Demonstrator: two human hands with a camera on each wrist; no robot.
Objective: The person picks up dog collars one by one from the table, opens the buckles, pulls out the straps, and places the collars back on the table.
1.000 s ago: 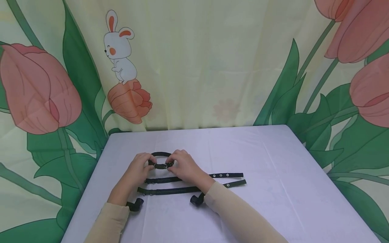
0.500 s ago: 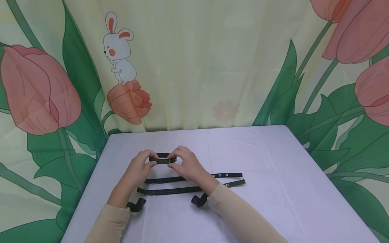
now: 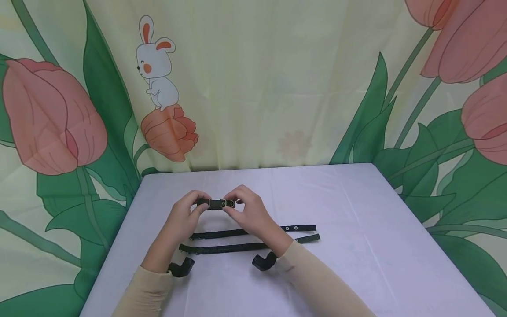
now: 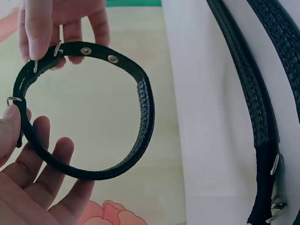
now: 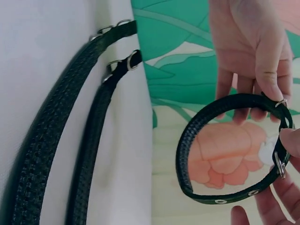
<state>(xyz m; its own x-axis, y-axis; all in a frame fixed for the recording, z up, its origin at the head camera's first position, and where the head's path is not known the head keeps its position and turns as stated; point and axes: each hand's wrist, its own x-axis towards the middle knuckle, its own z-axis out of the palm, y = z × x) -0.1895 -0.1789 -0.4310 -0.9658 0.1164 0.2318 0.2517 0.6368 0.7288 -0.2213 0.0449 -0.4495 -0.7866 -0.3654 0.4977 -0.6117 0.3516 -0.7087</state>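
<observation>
Both hands hold up a dark collar (image 3: 215, 204), buckled into a loop, above the far left part of the table. My left hand (image 3: 185, 215) pinches its left end, with the thumb beside a metal ring in the left wrist view. My right hand (image 3: 252, 211) pinches the other side near the buckle; in the right wrist view the thumb lies by the buckle (image 5: 280, 165). Metal eyelets (image 4: 113, 59) show along the band, and part of its inside is a woven texture (image 4: 145, 112). Nothing else is in either hand.
Two more dark collars lie unbuckled and roughly parallel on the white table (image 3: 356, 264): a farther one (image 3: 218, 234) and a nearer one (image 3: 225, 249). My right forearm crosses above them. A printed floral curtain (image 3: 253, 88) hangs behind the table's back edge.
Both hands have lifted the collar and shifted it slightly right. Its loop has tilted, so the buckle side now faces the head camera. The two collars on the table have stayed put.
</observation>
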